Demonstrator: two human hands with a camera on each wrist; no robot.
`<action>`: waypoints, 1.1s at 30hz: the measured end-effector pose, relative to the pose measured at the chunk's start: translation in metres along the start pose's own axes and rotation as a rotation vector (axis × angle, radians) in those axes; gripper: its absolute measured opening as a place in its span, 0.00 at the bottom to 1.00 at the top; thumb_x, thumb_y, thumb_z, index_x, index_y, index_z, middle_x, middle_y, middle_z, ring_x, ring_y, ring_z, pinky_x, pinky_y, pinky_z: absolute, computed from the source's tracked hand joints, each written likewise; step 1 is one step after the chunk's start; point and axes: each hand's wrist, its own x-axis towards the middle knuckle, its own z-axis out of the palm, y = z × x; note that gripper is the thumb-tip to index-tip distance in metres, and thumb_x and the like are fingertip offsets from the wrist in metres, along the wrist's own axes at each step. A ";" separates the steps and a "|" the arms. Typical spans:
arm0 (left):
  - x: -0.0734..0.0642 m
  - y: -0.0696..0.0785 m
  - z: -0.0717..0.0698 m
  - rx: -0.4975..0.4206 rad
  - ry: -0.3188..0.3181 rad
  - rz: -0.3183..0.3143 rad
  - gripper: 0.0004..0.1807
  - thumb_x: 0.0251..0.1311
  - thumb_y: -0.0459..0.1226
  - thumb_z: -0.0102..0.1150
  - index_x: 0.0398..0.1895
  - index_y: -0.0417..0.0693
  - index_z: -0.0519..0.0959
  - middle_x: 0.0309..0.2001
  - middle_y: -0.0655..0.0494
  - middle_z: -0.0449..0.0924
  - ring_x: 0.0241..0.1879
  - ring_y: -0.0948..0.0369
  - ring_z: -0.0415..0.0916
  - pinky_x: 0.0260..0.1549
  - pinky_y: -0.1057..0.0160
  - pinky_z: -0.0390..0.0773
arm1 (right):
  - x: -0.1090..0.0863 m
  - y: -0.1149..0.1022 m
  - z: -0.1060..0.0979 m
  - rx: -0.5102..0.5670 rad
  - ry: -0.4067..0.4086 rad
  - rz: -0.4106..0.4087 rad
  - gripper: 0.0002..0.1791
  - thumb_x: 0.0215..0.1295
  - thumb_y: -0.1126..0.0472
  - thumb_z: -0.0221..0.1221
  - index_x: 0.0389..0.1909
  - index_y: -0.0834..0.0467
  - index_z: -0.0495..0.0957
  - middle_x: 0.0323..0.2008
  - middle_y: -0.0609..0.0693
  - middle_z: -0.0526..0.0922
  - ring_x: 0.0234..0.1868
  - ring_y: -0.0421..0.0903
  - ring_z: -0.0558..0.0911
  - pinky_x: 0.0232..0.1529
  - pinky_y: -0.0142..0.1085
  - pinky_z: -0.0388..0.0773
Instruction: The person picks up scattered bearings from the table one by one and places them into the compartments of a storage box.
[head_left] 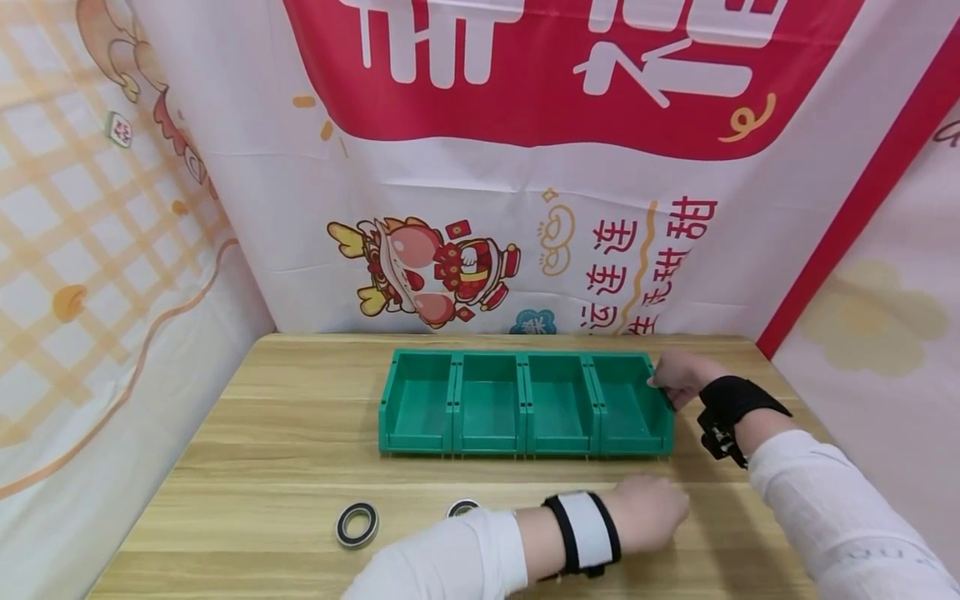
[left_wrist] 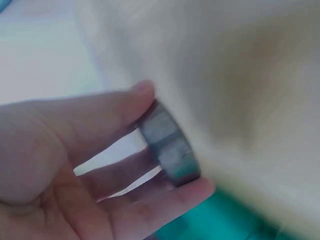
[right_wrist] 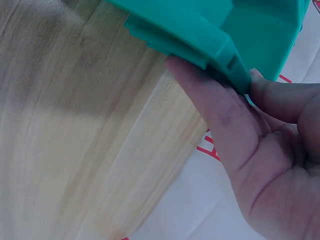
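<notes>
In the left wrist view my left hand (left_wrist: pixel 100 165) pinches a metal bearing (left_wrist: pixel 169 145) between thumb and fingers, its smooth outer rim facing the camera. Seen from the head, that left hand (head_left: pixel 647 510) is over the table in front of the bins, and its back hides the bearing. My right hand (head_left: pixel 684 377) grips the right side wall of the rightmost green bin (head_left: pixel 636 446). The right wrist view has the thumb inside that wall (right_wrist: pixel 220 45) and the fingers outside it.
Four-section green bins (head_left: pixel 416 443) stand in a joined row on the wooden table (head_left: pixel 285 417). One bearing (head_left: pixel 357 525) lies at the front left; another bearing (head_left: pixel 463 506) is partly covered by the left sleeve (head_left: pixel 450 554). A printed cloth (head_left: pixel 300 250) hangs behind the table.
</notes>
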 end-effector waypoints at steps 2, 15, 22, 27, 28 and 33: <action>0.004 -0.008 -0.019 -0.027 -0.019 -0.042 0.08 0.64 0.37 0.56 0.27 0.60 0.77 0.23 0.68 0.74 0.20 0.71 0.68 0.19 0.72 0.70 | 0.000 0.002 0.000 0.007 0.003 -0.005 0.20 0.72 0.69 0.46 0.55 0.83 0.62 0.43 0.70 0.75 0.39 0.55 0.82 0.38 0.43 0.82; 0.056 -0.082 -0.069 -0.123 0.009 -0.343 0.07 0.69 0.39 0.50 0.40 0.59 0.79 0.40 0.63 0.80 0.31 0.65 0.72 0.27 0.65 0.74 | -0.003 0.005 -0.007 -0.003 -0.025 -0.021 0.15 0.70 0.68 0.46 0.45 0.77 0.75 0.30 0.58 0.79 0.30 0.47 0.80 0.37 0.43 0.82; 0.079 -0.088 -0.043 -0.072 0.129 -0.391 0.10 0.69 0.41 0.51 0.44 0.61 0.82 0.45 0.63 0.81 0.42 0.63 0.73 0.36 0.63 0.76 | -0.001 0.001 -0.011 0.016 -0.036 -0.022 0.17 0.70 0.69 0.44 0.50 0.80 0.70 0.38 0.63 0.78 0.34 0.51 0.81 0.38 0.44 0.81; 0.092 -0.087 -0.018 -0.038 0.123 -0.366 0.10 0.68 0.40 0.52 0.45 0.61 0.83 0.45 0.62 0.81 0.42 0.62 0.73 0.37 0.64 0.77 | 0.001 0.002 -0.010 0.015 -0.019 -0.027 0.16 0.70 0.70 0.44 0.49 0.79 0.71 0.37 0.62 0.78 0.34 0.50 0.81 0.38 0.44 0.81; 0.094 -0.088 -0.012 -0.027 0.108 -0.367 0.10 0.68 0.41 0.52 0.46 0.61 0.83 0.46 0.63 0.81 0.43 0.62 0.73 0.38 0.63 0.77 | 0.003 0.002 -0.008 0.013 -0.017 -0.025 0.15 0.71 0.69 0.45 0.49 0.78 0.72 0.37 0.61 0.78 0.34 0.50 0.81 0.38 0.43 0.81; 0.104 -0.089 0.011 0.013 0.052 -0.388 0.11 0.68 0.41 0.52 0.46 0.65 0.83 0.47 0.65 0.81 0.44 0.61 0.75 0.37 0.62 0.78 | 0.005 0.004 -0.005 0.008 -0.006 0.000 0.14 0.71 0.68 0.48 0.48 0.77 0.71 0.34 0.59 0.77 0.35 0.50 0.80 0.39 0.43 0.81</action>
